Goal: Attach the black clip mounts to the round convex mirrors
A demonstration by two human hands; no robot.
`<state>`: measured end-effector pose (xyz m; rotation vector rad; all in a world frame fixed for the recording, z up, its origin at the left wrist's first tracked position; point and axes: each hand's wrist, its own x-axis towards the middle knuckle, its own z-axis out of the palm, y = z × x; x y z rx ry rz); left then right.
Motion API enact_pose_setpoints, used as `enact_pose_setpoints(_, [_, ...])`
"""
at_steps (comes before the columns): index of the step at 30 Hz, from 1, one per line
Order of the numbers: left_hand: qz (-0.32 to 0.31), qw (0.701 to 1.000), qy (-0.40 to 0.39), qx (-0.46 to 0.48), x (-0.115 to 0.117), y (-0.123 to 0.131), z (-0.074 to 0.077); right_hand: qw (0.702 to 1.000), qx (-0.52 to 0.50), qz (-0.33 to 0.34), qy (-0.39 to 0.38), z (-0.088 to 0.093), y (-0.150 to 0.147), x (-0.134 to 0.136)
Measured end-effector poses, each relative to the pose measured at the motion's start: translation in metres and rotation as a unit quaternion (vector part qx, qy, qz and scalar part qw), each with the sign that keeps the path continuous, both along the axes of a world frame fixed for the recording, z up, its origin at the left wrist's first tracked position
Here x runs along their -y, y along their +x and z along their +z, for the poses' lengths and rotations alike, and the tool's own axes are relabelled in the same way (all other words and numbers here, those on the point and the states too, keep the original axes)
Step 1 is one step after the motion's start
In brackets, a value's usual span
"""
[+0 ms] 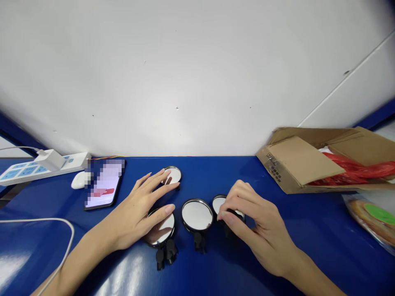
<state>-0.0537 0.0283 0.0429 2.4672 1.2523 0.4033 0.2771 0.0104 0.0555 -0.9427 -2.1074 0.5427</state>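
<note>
Several small round mirrors with black rims and black clamp mounts lie on the blue table. My left hand [140, 209] is spread, its fingertips over the back mirror [175, 174] and its thumb across the left mirror [165, 231]. Between the hands the middle mirror [197, 214] lies face up, its black clamp toward me. On the right, my right hand [256, 224] is closed in a pinch at the right mirror [217, 202]; the fingers cover much of its face and mount. Part of a black piece shows beneath that hand.
A phone [106, 185] lies at left beside a white earbud case [80, 180] and a power strip [40, 166] with a charger. A white cable [69, 224] crosses my left forearm. At right stand an open cardboard box [296, 164] with red plastic and a bagged item [370, 218]. A white wall rises behind.
</note>
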Motion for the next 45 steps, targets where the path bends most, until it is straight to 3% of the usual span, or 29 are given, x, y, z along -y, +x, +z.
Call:
enact_pose_setpoints(7, [0.006,0.998,0.056,-0.003,0.004,0.005,-0.002,1.0,-0.012,-0.003,0.0,0.001,-0.001,0.0])
enact_pose_setpoints(24, [0.006,1.0,-0.022,-0.016,-0.011,0.004,-0.004,1.0,0.006,0.007,0.016,0.005,-0.005,0.006])
enact_pose_setpoints(45, [0.016,0.999,-0.023,-0.021,-0.011,0.001,-0.007,1.0,0.025,0.003,0.019,0.002,-0.006,0.004])
